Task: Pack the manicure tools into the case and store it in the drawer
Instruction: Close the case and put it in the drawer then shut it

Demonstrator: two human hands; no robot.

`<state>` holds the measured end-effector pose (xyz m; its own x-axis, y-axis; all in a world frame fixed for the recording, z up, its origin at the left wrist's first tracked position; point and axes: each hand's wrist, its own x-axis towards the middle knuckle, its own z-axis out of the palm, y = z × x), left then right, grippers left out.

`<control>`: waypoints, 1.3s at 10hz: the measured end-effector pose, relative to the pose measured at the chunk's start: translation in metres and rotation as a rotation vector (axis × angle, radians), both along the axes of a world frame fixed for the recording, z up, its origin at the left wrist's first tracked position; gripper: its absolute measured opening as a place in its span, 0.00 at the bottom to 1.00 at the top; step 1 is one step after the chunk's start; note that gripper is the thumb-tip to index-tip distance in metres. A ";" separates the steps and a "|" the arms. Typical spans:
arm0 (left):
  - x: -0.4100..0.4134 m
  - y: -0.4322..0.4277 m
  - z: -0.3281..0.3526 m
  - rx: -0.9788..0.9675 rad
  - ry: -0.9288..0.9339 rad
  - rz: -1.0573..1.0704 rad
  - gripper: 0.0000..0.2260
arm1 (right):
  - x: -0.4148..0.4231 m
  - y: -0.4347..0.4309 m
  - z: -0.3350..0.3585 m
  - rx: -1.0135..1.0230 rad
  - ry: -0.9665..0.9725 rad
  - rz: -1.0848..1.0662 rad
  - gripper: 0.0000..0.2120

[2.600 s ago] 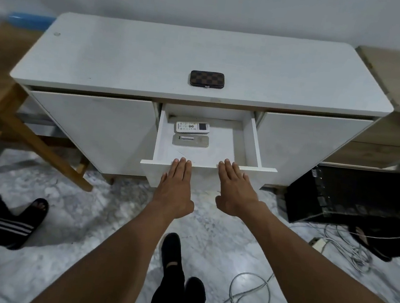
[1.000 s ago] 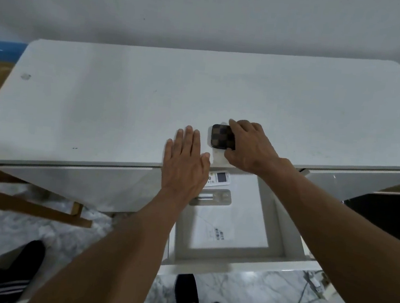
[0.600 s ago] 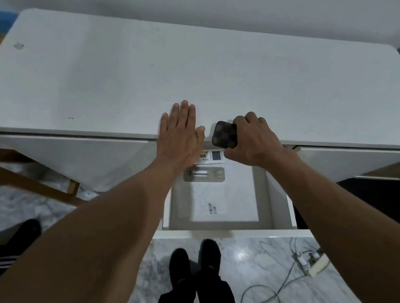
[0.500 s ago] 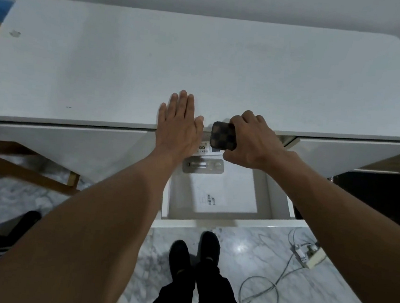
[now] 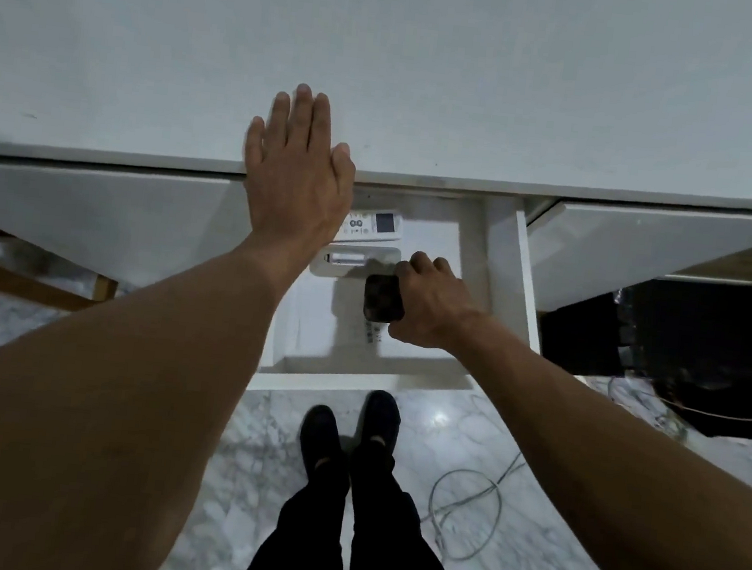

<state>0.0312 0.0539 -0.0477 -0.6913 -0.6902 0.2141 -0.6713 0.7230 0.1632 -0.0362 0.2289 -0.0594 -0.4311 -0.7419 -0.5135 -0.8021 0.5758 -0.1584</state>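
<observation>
Packing: judged finished, with the small dark brown checkered case (image 5: 381, 298) closed and no loose manicure tools anywhere in view
Drawer: white pull-out drawer (image 5: 520, 272) drawn out from under the front edge of the wide white cabinet top (image 5: 432, 82)
Case position: inside the drawer's walls, about midway between left and right walls, nearer the front wall than the back; resting on the floor or just above it, cannot tell
Case axis: long axis apparently side to side across the drawer, though the right end is hidden under the fingers; free short end toward the left wall, broad checkered face up and roughly level
Right hand (image 5: 432, 304): curled over the case's right end, gripping it between fingers and thumb
Left hand (image 5: 300, 174): spread wide and flat, palm down on the cabinet top's front edge, holding nothing
Neighbours: white remote control with a small screen (image 5: 373, 226) along the drawer's back wall, flat grey tray-like piece (image 5: 358, 262) just in front of it; case just beside that piece's front right corner, contact unclear
Left to do: set the case down, let go, withdraw the right hand, push the drawer shut
</observation>
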 end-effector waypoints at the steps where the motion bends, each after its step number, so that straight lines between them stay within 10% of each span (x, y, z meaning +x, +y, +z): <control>1: -0.001 0.000 -0.001 -0.006 0.020 0.000 0.26 | 0.002 0.000 -0.019 0.033 -0.015 0.001 0.33; 13: 0.002 0.001 0.015 0.138 -0.109 -0.041 0.25 | -0.003 0.011 -0.013 -0.077 0.014 -0.176 0.23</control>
<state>0.0334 0.0548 -0.0324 -0.7334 -0.6786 0.0416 -0.6609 0.7260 0.1901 -0.0394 0.2398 -0.0719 -0.5644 -0.6915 -0.4508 -0.6928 0.6937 -0.1967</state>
